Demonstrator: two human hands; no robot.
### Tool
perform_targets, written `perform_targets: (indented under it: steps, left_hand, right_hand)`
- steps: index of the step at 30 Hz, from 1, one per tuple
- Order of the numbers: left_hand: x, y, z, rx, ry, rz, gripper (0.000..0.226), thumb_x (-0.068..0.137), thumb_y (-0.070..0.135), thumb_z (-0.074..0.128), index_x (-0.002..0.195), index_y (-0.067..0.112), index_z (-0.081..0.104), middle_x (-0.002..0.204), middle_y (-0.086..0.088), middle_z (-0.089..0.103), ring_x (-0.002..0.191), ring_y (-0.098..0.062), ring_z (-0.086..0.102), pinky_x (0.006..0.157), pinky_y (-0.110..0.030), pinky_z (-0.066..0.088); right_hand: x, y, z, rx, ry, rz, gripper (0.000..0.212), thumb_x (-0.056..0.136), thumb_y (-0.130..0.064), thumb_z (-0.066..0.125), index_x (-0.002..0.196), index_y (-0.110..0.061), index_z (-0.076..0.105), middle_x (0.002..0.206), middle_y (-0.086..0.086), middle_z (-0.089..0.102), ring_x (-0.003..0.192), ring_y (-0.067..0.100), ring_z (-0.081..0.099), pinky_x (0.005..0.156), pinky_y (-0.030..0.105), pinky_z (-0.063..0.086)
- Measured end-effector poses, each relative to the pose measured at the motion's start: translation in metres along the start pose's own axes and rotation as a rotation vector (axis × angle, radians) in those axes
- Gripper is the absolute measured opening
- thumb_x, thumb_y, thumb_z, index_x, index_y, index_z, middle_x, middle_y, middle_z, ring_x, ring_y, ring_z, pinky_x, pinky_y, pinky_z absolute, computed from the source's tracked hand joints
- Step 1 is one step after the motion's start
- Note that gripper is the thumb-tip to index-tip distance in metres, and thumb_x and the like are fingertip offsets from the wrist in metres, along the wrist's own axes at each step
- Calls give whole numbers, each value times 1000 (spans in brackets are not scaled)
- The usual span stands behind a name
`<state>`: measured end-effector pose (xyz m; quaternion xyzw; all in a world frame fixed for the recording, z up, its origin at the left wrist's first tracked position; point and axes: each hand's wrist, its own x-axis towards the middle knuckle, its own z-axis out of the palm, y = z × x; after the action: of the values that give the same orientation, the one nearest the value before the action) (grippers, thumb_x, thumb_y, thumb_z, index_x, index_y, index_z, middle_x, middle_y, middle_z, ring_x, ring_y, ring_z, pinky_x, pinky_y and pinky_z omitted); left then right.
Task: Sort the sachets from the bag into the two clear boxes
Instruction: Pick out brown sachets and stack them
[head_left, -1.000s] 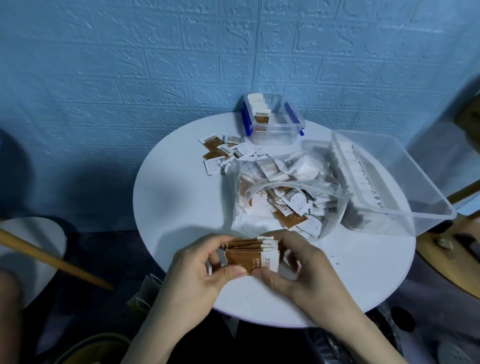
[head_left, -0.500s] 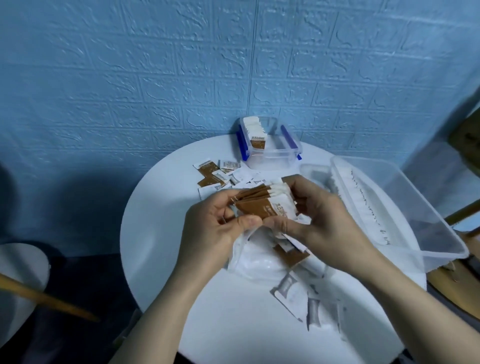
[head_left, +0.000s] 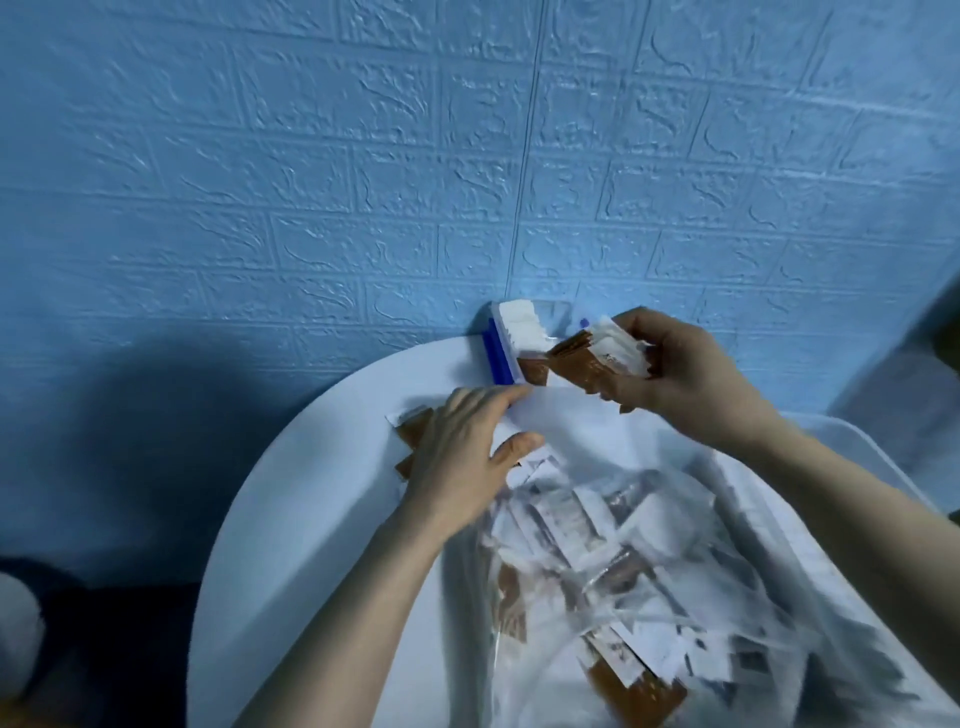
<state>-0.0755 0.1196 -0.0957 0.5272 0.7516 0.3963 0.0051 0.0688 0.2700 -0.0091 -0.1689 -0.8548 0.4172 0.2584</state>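
Note:
My right hand (head_left: 680, 374) grips a stack of brown-and-white sachets (head_left: 587, 361) over the small clear box with blue clips (head_left: 501, 358) at the table's far edge by the wall. That box holds a row of upright sachets. My left hand (head_left: 462, 447) lies with fingers extended at the near side of the small box, over loose brown sachets (head_left: 413, 428) on the table. The clear plastic bag (head_left: 649, 571), full of mixed brown and white sachets, lies in front of me. The large clear box (head_left: 852, 447) shows only its rim at the right.
The round white table (head_left: 311, 519) stands against a blue brick-pattern wall (head_left: 467, 182). Dark floor lies to the left, with a pale round object (head_left: 15, 634) at the bottom left corner.
Both hands have moved away from me, from the table's near edge to the small box. My left hand let go of the stack, which my right hand now holds alone.

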Motion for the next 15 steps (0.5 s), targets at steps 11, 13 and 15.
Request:
perform_targets:
  steps: [11, 13, 15]
  left_hand:
    - [31, -41, 36, 104, -129, 114, 70, 89, 65, 17, 152, 35, 16, 160, 20, 5, 145, -2, 10, 111, -28, 11]
    - [32, -44, 37, 76, -122, 109, 69, 88, 63, 18, 151, 36, 17, 159, 20, 7, 144, -2, 13, 111, -30, 14]
    - [31, -43, 38, 58, -113, 112, 68, 88, 62, 20, 151, 37, 17, 159, 22, 5, 144, -1, 14, 110, -30, 15]
  right_hand:
    - [88, 50, 13, -295, -202, 162, 26, 76, 3, 73, 86, -18, 62, 69, 2, 60, 45, -1, 50, 46, 17, 42]
    - [95, 55, 20, -321, -264, 171, 23, 76, 0, 74, 89, -15, 64, 68, 0, 59, 49, 2, 52, 48, 21, 45]
    - [100, 59, 31, -368, -255, 148, 24, 76, -5, 76, 93, -16, 64, 76, -4, 57, 55, 8, 53, 52, 26, 49]
